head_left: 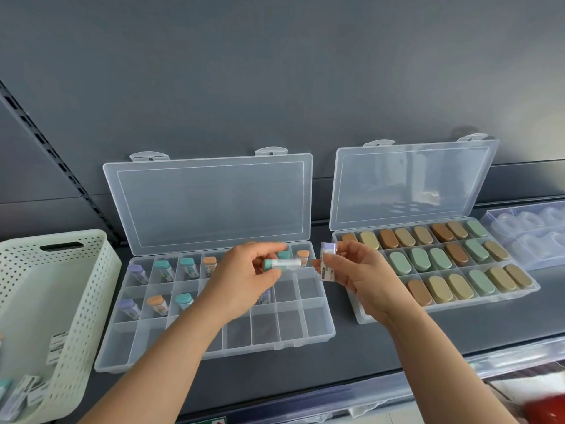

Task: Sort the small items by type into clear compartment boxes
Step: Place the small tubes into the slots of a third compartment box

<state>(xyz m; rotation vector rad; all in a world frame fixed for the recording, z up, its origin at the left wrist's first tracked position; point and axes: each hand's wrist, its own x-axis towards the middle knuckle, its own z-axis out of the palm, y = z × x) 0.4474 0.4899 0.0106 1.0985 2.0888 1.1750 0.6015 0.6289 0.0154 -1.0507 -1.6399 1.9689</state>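
Over the clear plastic compartment box at 11 o'clock, your left hand pinches a small teal-capped clear tube, held level. Your right hand pinches a purple-capped clear tube, held upright. Judge both light, rigid and smooth. Grip across the barrel, not the cap, which may pull off. Count two tubes in hand and ten visible in the box: four teal, three purple, three orange. Your left hand hides some compartments.
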